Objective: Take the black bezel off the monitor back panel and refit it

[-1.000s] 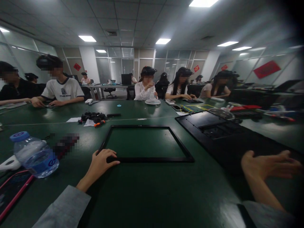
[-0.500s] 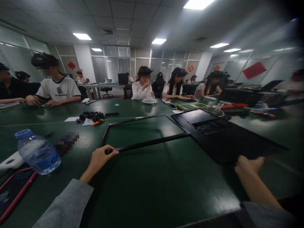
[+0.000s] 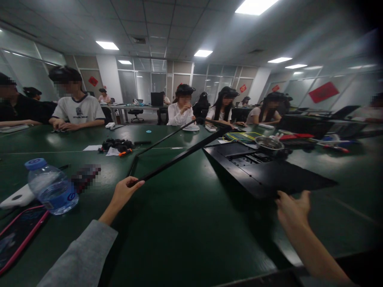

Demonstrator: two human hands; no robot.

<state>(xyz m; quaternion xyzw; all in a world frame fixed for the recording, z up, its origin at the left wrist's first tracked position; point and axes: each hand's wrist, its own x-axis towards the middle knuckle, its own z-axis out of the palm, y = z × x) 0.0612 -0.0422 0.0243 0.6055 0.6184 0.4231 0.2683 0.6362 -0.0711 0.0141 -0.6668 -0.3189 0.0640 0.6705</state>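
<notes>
My left hand [image 3: 124, 195] is closed on the near left corner of a thin black rectangular frame [image 3: 179, 156]. The frame is tilted, its right side raised above the table. At the right, my right hand [image 3: 295, 211] grips the near edge of a flat black panel [image 3: 263, 179], thumb on the right and some fingers hidden beneath. That panel has a recessed section with fittings on its far part, and its near edge is lifted off the table, casting a shadow below.
On the green table [image 3: 185, 235] at the left are a water bottle [image 3: 54, 187] and a pink-edged phone [image 3: 24, 235]. Black gear [image 3: 116, 146] with an orange part lies farther back. A metal bowl [image 3: 269, 144] stands behind the panel. Several people sit across the table.
The frame's right side has risen off the table, tilting it. The panel has moved left and its near edge has lifted, with my right hand moving left along with it.
</notes>
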